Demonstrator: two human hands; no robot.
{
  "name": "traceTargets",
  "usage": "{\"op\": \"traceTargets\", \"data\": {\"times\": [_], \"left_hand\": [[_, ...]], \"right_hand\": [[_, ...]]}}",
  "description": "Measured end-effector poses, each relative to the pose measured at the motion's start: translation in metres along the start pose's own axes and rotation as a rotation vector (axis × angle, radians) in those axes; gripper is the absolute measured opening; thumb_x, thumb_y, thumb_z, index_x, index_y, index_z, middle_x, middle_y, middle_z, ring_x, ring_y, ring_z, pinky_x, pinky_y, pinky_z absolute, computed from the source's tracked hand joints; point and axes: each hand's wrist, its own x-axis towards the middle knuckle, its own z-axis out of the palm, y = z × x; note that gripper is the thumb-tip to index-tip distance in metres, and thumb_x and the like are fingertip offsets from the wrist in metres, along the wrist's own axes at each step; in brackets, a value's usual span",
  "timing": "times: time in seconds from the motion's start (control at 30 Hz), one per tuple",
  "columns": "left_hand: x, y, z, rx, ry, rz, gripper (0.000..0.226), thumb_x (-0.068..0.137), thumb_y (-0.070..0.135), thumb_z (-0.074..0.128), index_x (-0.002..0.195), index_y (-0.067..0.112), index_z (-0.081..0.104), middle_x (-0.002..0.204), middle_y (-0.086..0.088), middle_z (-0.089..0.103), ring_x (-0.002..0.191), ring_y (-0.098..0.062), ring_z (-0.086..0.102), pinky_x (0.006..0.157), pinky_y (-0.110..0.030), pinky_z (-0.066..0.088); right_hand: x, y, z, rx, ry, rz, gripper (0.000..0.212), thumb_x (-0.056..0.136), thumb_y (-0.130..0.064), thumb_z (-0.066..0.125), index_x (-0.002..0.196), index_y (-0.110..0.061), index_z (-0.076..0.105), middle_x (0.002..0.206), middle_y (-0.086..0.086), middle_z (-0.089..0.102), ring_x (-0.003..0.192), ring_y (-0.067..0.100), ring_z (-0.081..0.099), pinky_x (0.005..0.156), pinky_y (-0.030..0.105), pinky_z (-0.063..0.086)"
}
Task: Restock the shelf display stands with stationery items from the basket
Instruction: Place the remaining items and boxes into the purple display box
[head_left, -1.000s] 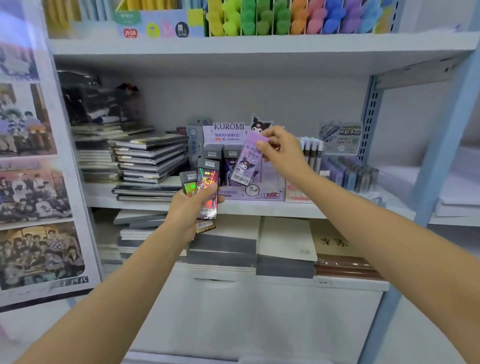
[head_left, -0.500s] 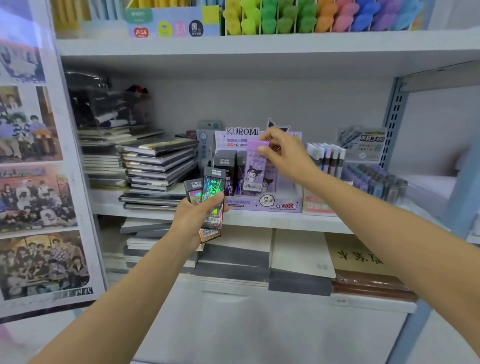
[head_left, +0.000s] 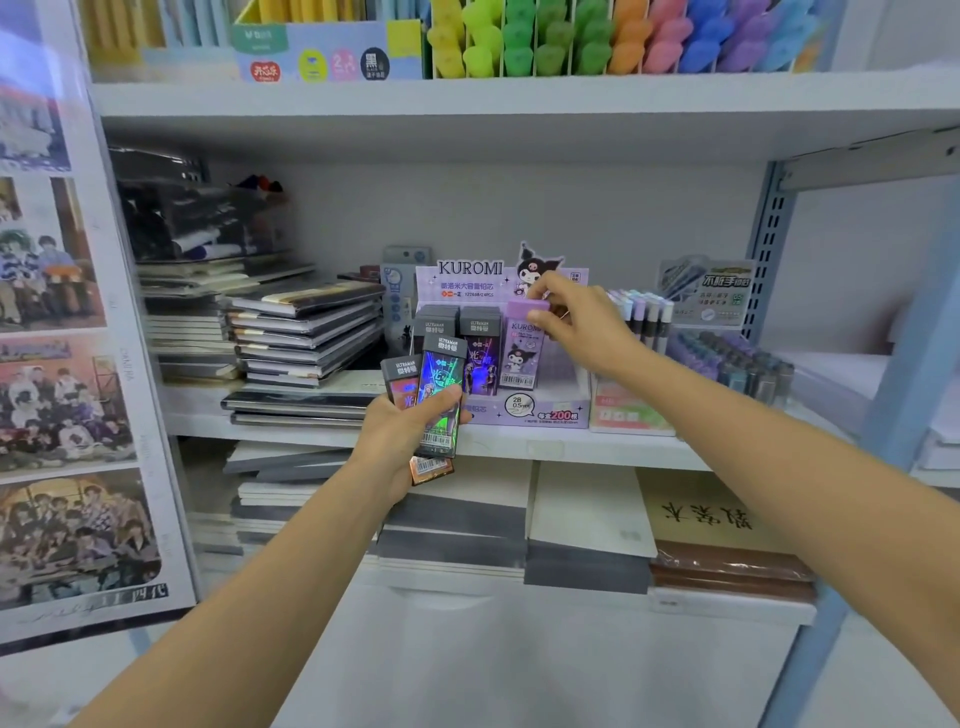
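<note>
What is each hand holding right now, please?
Left hand: grips a few dark, holographic rectangular lead cases.
Right hand: pinches the top of a lilac Kuromi lead case in the purple cardboard display box.

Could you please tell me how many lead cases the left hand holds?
2 clearly in the left hand: a black-capped holographic plastic case in front, a black-capped reddish case behind it. The orange end below may be a third.

Head view, seemingly close, facing shelf (head_left: 571, 446).
</note>
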Motion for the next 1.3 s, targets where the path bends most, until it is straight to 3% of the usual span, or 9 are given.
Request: {"op": "traceTargets", "data": {"times": [0.17, 0.33, 0.57, 0.67, 0.8, 0.93, 1.03, 1.17, 1.3], "left_hand": [[0.0, 0.0, 0.003, -0.003, -0.003, -0.002, 0.03, 0.082, 0.016, 0.075, 0.109, 0.004, 0.067, 0.091, -0.016, 0.075, 0.077, -0.022, 0.074, 0.071, -0.037, 0.058], [0.002, -0.002, 0.007, -0.012, -0.021, 0.003, 0.021, 0.083, 0.013, 0.074, 0.102, 0.007, 0.068, 0.084, -0.01, 0.076, 0.071, -0.017, 0.074, 0.053, -0.026, 0.056], [0.002, -0.002, 0.013, -0.011, -0.041, 0.011, 0.021, 0.082, 0.01, 0.074, 0.103, 0.007, 0.068, 0.086, -0.01, 0.076, 0.073, -0.018, 0.074, 0.056, -0.028, 0.058], [-0.002, 0.0, 0.017, -0.009, -0.06, 0.023, 0.026, 0.081, 0.01, 0.076, 0.105, 0.006, 0.067, 0.088, -0.012, 0.076, 0.073, -0.019, 0.074, 0.055, -0.028, 0.056], [-0.005, 0.001, 0.028, -0.01, -0.081, 0.02, 0.017, 0.079, 0.009, 0.077, 0.094, 0.01, 0.07, 0.077, -0.009, 0.076, 0.063, -0.018, 0.073, 0.05, -0.026, 0.055], [-0.012, 0.002, 0.044, -0.006, -0.111, 0.027, 0.037, 0.072, 0.02, 0.08, 0.105, 0.007, 0.068, 0.089, -0.013, 0.076, 0.078, -0.026, 0.074, 0.066, -0.036, 0.06], [-0.014, 0.007, 0.052, -0.028, -0.103, -0.022, 0.046, 0.083, 0.034, 0.071, 0.119, 0.005, 0.061, 0.104, -0.018, 0.073, 0.091, -0.035, 0.071, 0.083, -0.044, 0.057], [-0.012, 0.015, 0.059, -0.109, -0.069, -0.036, 0.034, 0.094, 0.018, 0.043, 0.113, -0.005, 0.058, 0.094, -0.021, 0.072, 0.071, -0.028, 0.071, 0.053, -0.026, 0.055], [-0.011, 0.014, 0.059, -0.027, -0.051, 0.136, 0.02, 0.1, 0.013, 0.047, 0.104, 0.004, 0.064, 0.094, -0.017, 0.074, 0.075, -0.025, 0.072, 0.059, -0.03, 0.058]], "right_hand": [[0.007, 0.006, -0.007, -0.02, -0.071, 0.036, 0.014, 0.095, -0.019, 0.059, 0.109, -0.015, 0.057, 0.09, 0.014, 0.069, 0.086, 0.031, 0.066, 0.084, 0.047, 0.054], [0.008, 0.008, 0.01, -0.053, 0.051, 0.016, 0.02, 0.091, -0.017, 0.065, 0.108, -0.019, 0.055, 0.089, 0.006, 0.064, 0.076, 0.019, 0.06, 0.079, 0.04, 0.055], [0.009, 0.014, 0.018, -0.181, 0.115, 0.02, 0.015, 0.089, -0.02, 0.068, 0.102, -0.013, 0.069, 0.108, 0.0, 0.048, 0.098, 0.017, 0.049, 0.082, 0.032, 0.043], [0.008, 0.0, 0.009, -0.103, 0.168, -0.002, 0.017, 0.09, -0.025, 0.066, 0.103, -0.016, 0.07, 0.104, -0.003, 0.048, 0.091, 0.013, 0.048, 0.078, 0.027, 0.042], [-0.007, -0.025, 0.0, 0.337, -0.086, 0.094, 0.028, 0.09, -0.038, 0.064, 0.113, -0.021, 0.064, 0.103, -0.002, 0.068, 0.087, 0.009, 0.064, 0.073, 0.019, 0.048], [-0.023, -0.029, -0.007, 0.367, -0.255, 0.158, 0.033, 0.088, -0.023, 0.07, 0.117, -0.008, 0.066, 0.101, 0.009, 0.071, 0.078, 0.005, 0.066, 0.07, 0.017, 0.054], [-0.026, -0.021, -0.025, 0.436, -0.208, 0.198, 0.023, 0.09, -0.016, 0.067, 0.111, -0.007, 0.066, 0.093, 0.01, 0.071, 0.062, -0.001, 0.062, 0.059, 0.015, 0.05], [-0.026, -0.01, -0.051, 0.468, 0.014, 0.246, 0.026, 0.093, -0.013, 0.063, 0.117, -0.004, 0.061, 0.091, 0.008, 0.068, 0.058, 0.002, 0.059, 0.052, 0.014, 0.047], [-0.019, 0.0, -0.072, 0.237, 0.207, 0.2, 0.03, 0.091, -0.016, 0.066, 0.12, -0.01, 0.064, 0.105, 0.008, 0.069, 0.093, 0.019, 0.067, 0.087, 0.037, 0.054]]}}
